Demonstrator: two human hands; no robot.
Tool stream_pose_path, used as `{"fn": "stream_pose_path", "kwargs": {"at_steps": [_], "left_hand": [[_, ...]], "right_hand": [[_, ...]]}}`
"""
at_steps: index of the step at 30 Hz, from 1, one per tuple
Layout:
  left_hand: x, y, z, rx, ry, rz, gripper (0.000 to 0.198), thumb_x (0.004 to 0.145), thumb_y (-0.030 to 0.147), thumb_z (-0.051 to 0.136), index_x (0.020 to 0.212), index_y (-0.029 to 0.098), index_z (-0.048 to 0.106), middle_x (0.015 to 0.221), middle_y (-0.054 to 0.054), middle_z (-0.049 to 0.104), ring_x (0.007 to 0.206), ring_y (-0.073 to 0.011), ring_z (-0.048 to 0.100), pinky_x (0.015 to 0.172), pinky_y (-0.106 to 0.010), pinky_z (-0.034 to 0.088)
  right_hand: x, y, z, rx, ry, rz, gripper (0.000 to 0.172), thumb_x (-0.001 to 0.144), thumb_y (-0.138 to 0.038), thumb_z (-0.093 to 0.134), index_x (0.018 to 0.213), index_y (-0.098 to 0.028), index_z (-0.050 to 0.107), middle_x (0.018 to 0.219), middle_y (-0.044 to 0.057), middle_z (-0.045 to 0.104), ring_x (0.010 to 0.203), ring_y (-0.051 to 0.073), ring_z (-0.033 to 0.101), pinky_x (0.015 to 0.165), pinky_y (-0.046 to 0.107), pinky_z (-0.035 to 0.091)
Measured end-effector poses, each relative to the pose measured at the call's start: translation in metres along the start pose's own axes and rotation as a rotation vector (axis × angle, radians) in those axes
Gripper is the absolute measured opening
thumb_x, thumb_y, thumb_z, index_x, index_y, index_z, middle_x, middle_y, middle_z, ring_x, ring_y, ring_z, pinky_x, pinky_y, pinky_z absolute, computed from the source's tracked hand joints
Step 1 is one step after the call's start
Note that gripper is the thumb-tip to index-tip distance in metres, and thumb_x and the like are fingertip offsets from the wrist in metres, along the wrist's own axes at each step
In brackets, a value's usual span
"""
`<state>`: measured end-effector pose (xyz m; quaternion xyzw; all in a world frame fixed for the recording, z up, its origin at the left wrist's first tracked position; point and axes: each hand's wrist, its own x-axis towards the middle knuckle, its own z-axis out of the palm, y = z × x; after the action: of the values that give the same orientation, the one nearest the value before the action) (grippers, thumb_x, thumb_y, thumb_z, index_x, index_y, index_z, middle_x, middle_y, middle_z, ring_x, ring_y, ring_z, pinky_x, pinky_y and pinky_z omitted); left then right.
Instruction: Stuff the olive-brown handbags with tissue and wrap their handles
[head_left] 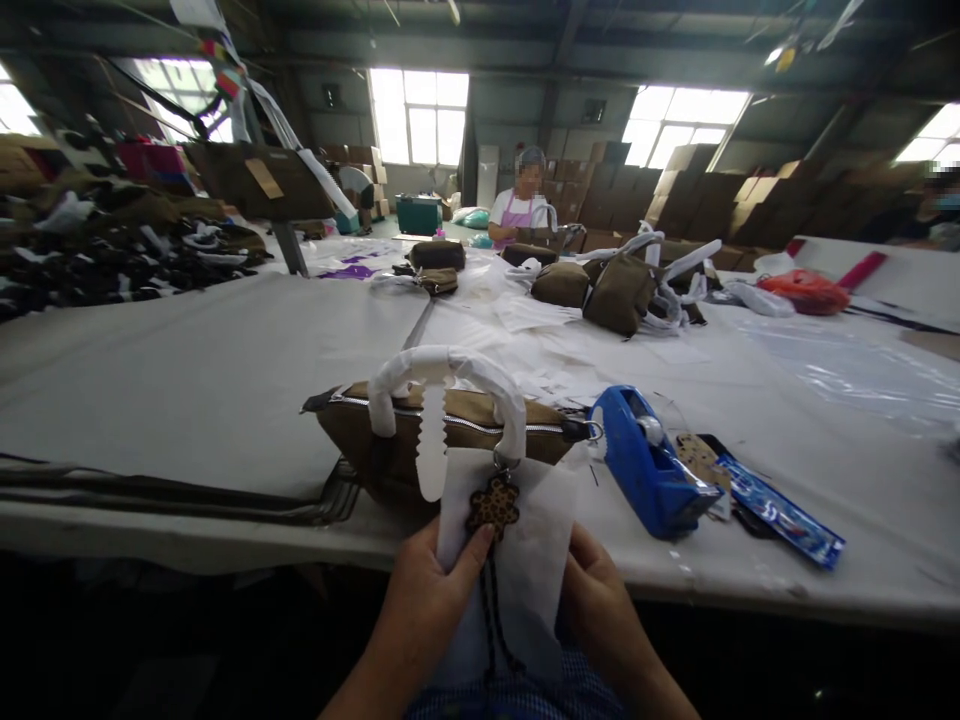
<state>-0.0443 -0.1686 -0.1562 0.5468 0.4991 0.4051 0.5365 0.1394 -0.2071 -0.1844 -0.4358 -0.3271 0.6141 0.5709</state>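
Observation:
A brown handbag [390,440] with white-wrapped handles [450,372] lies at the table's near edge. From its zipper hangs a small brown spotted flower charm [493,506]. Behind the charm is a white sheet of wrapping paper [536,560], held by both hands. My left hand [431,590] grips the paper's left edge, thumb pressing on the charm. My right hand [600,600] pinches the paper's right edge. Both hands are closed on the paper.
A blue tape dispenser [649,465] and a blue packet [780,510] lie right of the bag. More brown bags [619,290] sit further along the white table [187,370]. A person in a pink apron [521,205] works at the far end. Cartons are stacked behind.

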Motion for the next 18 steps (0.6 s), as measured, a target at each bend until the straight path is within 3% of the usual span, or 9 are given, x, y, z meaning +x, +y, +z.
{"fn": "stream_pose_path", "kwargs": {"at_steps": [5,9,11,15,18], "left_hand": [[-0.009,0.002,0.006,0.156,0.016,0.062,0.039,0.094,0.050,0.059,0.105,0.016,0.072,0.102,-0.008,0.077,0.097,-0.0272,0.071,0.085,-0.033,0.054],[-0.019,0.001,0.012,0.115,-0.040,0.211,0.049,0.101,0.048,0.044,0.134,0.014,0.058,0.132,-0.012,0.066,0.122,-0.0273,0.061,0.103,-0.034,0.048],[-0.021,0.000,0.013,0.105,-0.031,0.264,0.054,0.100,0.047,0.046,0.144,0.016,0.049,0.141,-0.012,0.060,0.130,-0.0264,0.056,0.109,-0.034,0.044],[-0.016,0.004,0.003,0.128,0.028,0.185,0.047,0.099,0.047,0.051,0.136,0.019,0.059,0.127,-0.008,0.070,0.115,-0.0248,0.066,0.097,-0.030,0.051],[-0.011,0.016,-0.013,0.120,-0.069,0.159,0.043,0.100,0.046,0.051,0.132,0.020,0.063,0.122,-0.005,0.072,0.109,-0.0235,0.068,0.095,-0.029,0.051]], "right_hand": [[0.009,0.010,0.029,-0.191,0.090,-0.235,0.032,0.088,-0.049,0.069,0.106,-0.023,0.064,0.076,-0.001,0.065,0.050,0.011,0.054,0.044,0.021,0.044],[0.017,0.010,0.046,-0.271,0.198,-0.313,0.029,0.087,-0.046,0.071,0.099,-0.023,0.057,0.072,-0.004,0.059,0.047,0.009,0.051,0.042,0.019,0.042],[0.019,0.010,0.048,-0.321,0.230,-0.334,0.029,0.087,-0.046,0.071,0.097,-0.022,0.056,0.075,-0.003,0.060,0.054,0.010,0.055,0.047,0.020,0.045],[0.018,0.004,0.043,-0.497,0.156,-0.391,0.026,0.090,-0.046,0.066,0.095,-0.021,0.060,0.073,-0.001,0.061,0.061,0.013,0.056,0.054,0.021,0.046],[0.019,-0.008,0.040,-0.597,0.075,-0.394,0.029,0.093,-0.049,0.060,0.095,-0.020,0.064,0.059,-0.004,0.051,0.051,0.011,0.046,0.047,0.021,0.037]]}}
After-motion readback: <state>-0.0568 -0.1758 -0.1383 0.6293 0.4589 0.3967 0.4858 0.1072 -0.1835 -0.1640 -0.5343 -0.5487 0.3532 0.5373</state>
